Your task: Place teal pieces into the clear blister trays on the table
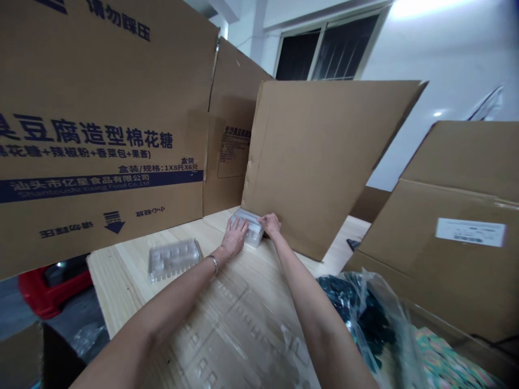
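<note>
Left hand [234, 237] and right hand [271, 222] flank stack of clear plastic trays [250, 229], fingers [240, 227] pressed on it, grip unclear. Stack on wooden surface [121, 286], touching upright cardboard sheet [308, 162]. Judged light, stiff, slippery, brittle; take by long edges.

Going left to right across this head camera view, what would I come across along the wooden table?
Clear moulded plastic tray → person's left hand → stack of clear plastic trays → person's right hand → brown cardboard carton with a white label
</note>
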`<action>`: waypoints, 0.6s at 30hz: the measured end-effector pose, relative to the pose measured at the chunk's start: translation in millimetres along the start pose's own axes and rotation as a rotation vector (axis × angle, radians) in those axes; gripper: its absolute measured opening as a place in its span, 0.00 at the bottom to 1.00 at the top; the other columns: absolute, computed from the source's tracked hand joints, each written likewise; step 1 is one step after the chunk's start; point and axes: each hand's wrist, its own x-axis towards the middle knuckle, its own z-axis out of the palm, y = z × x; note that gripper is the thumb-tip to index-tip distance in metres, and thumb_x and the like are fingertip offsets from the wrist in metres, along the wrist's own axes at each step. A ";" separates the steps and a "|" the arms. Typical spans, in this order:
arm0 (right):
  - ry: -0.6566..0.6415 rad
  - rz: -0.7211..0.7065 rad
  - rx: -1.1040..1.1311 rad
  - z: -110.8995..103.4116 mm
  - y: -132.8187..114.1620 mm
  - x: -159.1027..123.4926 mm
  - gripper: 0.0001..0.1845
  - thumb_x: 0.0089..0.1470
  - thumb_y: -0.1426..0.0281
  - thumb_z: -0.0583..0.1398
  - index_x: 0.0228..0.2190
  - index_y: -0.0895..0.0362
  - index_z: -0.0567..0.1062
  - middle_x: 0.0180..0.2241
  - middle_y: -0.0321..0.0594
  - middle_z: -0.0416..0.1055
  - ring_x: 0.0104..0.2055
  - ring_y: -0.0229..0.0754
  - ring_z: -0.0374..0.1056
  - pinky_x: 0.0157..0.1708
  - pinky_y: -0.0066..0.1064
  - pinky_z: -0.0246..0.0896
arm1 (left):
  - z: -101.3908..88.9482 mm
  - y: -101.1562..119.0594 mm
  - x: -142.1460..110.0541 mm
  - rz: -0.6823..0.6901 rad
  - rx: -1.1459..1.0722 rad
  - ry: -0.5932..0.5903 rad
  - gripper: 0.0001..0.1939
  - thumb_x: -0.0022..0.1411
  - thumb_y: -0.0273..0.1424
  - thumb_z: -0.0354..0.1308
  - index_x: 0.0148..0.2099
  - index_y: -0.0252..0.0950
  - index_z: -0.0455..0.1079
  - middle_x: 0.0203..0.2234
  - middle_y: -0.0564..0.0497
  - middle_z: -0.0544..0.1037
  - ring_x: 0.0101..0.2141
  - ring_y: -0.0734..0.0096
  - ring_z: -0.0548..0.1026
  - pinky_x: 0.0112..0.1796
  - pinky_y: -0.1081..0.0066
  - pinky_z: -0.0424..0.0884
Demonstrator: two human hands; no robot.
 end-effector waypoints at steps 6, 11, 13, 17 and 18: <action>0.059 0.039 0.007 3.1 -3.5 -3.6 0.12 0.52 0.65 0.58 0.37 0.57 0.74 0.43 0.44 0.70 0.45 0.44 0.65 0.44 0.34 0.57 | -10.4 2.9 6.3 -0.010 0.000 -0.022 0.25 0.57 0.23 0.45 0.58 0.32 0.54 0.56 0.41 0.61 0.58 0.54 0.52 0.56 0.50 0.44; 0.072 0.042 -0.012 6.8 -3.5 -7.6 0.12 0.53 0.63 0.57 0.36 0.57 0.73 0.41 0.44 0.70 0.43 0.43 0.65 0.44 0.33 0.56 | -22.0 5.5 21.8 -0.004 -0.007 -0.076 0.17 0.57 0.26 0.51 0.50 0.35 0.61 0.46 0.41 0.67 0.50 0.56 0.62 0.53 0.52 0.50; 0.067 0.046 -0.016 7.4 -4.0 -8.1 0.12 0.53 0.63 0.57 0.36 0.57 0.73 0.41 0.45 0.70 0.43 0.43 0.66 0.44 0.33 0.56 | -28.4 4.3 24.3 0.024 -0.011 -0.118 0.16 0.56 0.27 0.54 0.48 0.35 0.62 0.44 0.42 0.69 0.47 0.58 0.64 0.51 0.55 0.54; 0.036 0.042 0.000 -3.4 -6.8 -11.7 0.12 0.52 0.64 0.57 0.34 0.60 0.74 0.41 0.49 0.70 0.43 0.46 0.66 0.42 0.34 0.57 | -45.5 -3.2 17.2 0.098 -0.007 -0.193 0.13 0.57 0.26 0.52 0.46 0.37 0.64 0.38 0.46 0.73 0.42 0.61 0.67 0.45 0.61 0.59; 0.025 0.035 0.012 -9.8 -8.2 -13.9 0.13 0.53 0.64 0.57 0.34 0.61 0.74 0.40 0.50 0.71 0.43 0.46 0.66 0.41 0.34 0.57 | -50.7 -5.9 12.6 0.110 -0.003 -0.198 0.12 0.58 0.26 0.51 0.46 0.37 0.64 0.38 0.46 0.73 0.42 0.61 0.67 0.45 0.62 0.59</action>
